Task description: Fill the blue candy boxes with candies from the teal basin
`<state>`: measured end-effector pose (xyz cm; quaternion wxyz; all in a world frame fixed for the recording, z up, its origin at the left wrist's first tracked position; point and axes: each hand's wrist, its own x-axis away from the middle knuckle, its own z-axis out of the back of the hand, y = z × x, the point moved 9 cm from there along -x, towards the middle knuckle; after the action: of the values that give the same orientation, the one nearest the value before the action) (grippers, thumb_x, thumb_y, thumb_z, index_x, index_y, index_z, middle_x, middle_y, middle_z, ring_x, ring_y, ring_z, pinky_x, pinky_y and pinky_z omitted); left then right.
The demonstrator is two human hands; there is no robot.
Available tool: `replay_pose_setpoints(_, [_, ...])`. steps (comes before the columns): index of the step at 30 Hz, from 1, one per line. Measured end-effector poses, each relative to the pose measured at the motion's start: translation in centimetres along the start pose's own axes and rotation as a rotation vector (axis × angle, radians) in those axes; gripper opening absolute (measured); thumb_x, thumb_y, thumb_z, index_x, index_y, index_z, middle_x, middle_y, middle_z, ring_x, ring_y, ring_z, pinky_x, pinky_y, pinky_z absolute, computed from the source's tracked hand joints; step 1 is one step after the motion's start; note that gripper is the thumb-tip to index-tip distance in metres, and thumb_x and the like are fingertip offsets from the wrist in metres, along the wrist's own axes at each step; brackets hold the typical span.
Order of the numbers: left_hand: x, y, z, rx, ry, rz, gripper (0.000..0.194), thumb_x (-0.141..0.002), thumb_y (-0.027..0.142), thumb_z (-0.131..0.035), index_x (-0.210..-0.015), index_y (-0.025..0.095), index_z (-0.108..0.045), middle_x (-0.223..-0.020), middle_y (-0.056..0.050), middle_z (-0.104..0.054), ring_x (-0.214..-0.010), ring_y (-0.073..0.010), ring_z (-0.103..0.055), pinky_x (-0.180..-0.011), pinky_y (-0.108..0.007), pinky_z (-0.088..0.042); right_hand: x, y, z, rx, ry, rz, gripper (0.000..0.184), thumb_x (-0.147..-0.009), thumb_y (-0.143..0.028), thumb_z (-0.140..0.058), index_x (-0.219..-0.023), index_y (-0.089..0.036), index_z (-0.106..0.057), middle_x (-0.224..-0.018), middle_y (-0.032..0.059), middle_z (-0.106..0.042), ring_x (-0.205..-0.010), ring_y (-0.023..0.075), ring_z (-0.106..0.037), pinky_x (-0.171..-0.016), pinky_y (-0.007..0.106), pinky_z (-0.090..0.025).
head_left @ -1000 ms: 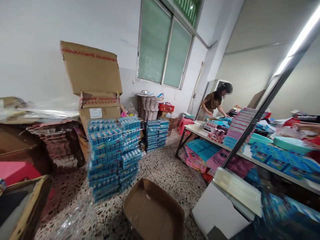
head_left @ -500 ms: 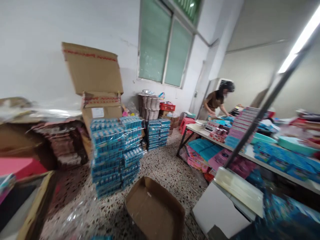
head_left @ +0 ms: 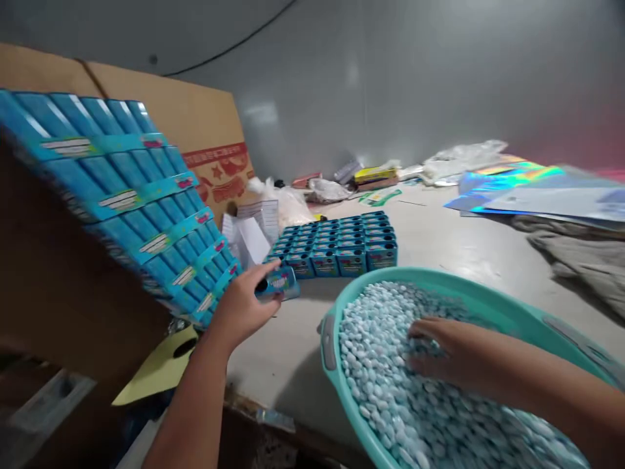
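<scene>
My left hand has its thumb and fingers on either side of a small blue printed box with a dark end, which lies tilted just above or on the table. My right hand reaches into a turquoise basin full of small rounded pale blue pieces. Its fingers are curved down among the pieces; the tips are blurred and partly buried. Behind my left hand, rows of similar blue boxes stand close together on the table.
At left, a tall leaning stack of blue box trays stands before a cardboard carton. Plastic bags and loose packets lie at the back. Shiny iridescent sheets and grey cloth lie at right. The white table ends near me.
The view has swung from the room, with stacked boxes and another person at a table, to this table. Both my hands have come into view, at the box and in the basin.
</scene>
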<state>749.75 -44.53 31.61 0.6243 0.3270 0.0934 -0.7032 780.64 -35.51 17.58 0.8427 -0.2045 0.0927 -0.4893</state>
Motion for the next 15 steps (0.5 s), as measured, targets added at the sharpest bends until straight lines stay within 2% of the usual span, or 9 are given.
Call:
replay_pose_setpoints(3, [3.1, 0.1, -1.9, -0.074, -0.262, -0.168, 0.047, -0.082, 0.011, -0.064, -0.127, 0.024, -0.067, -0.132, -0.005, -0.070, -0.127, -0.0253, -0.063, -0.113, -0.042, -0.051, 0.8, 0.7, -1.1, 0.016, -0.117, -0.006, 0.053, -0.084, -0.057, -0.055, -0.125, -0.028, -0.071, -0.133, 0.0078, -0.071, -0.121, 0.0356, -0.066, -0.106, 0.051, -0.051])
replay_pose_setpoints(7, [4.6, -0.7, -6.0, -0.158, -0.444, -0.289, 0.060, -0.068, -0.007, -0.055, -0.116, 0.027, -0.067, -0.126, -0.002, -0.070, -0.133, -0.0272, -0.055, -0.122, -0.053, -0.039, 2.0, 1.5, -1.0, -0.026, -0.175, -0.053, 0.066, -0.082, -0.064, -0.047, -0.130, -0.025, -0.067, -0.137, 0.0088, -0.069, -0.127, 0.0351, -0.063, -0.109, 0.050, -0.048])
replay_pose_setpoints(9, [4.2, -1.9, -7.9, -0.179, -0.470, -0.320, 0.062, -0.064, -0.011, -0.053, -0.110, 0.028, -0.069, -0.128, -0.002, -0.069, -0.135, -0.0287, -0.053, -0.122, -0.056, -0.039, 1.9, 1.3, -0.9, -0.027, -0.177, -0.070, 0.068, -0.081, -0.065, -0.045, -0.131, -0.025, -0.067, -0.139, 0.0089, -0.068, -0.129, 0.0356, -0.061, -0.112, 0.051, -0.046])
replay_pose_setpoints(13, [2.5, -4.9, -9.5, -0.184, -0.383, -0.287, 0.064, -0.065, -0.015, -0.050, -0.107, 0.026, -0.075, -0.157, -0.006, -0.052, -0.154, -0.0359, -0.035, -0.126, -0.065, -0.030, 1.9, 0.9, -0.7, -0.023, -0.161, -0.059, 0.065, -0.082, -0.064, -0.044, -0.130, -0.027, -0.069, -0.142, 0.0078, -0.066, -0.129, 0.0359, -0.061, -0.113, 0.052, -0.046])
replay_pose_setpoints(15, [2.1, -5.9, -9.8, -0.157, -0.334, -0.255, 0.067, -0.066, -0.014, -0.048, -0.110, 0.028, -0.077, -0.156, -0.004, -0.054, -0.151, -0.0320, -0.042, -0.125, -0.058, -0.036, 2.1, 1.2, -0.7, -0.044, -0.155, -0.064, 0.065, -0.083, -0.064, -0.044, -0.130, -0.028, -0.068, -0.141, 0.0074, -0.067, -0.130, 0.0358, -0.061, -0.113, 0.052, -0.046])
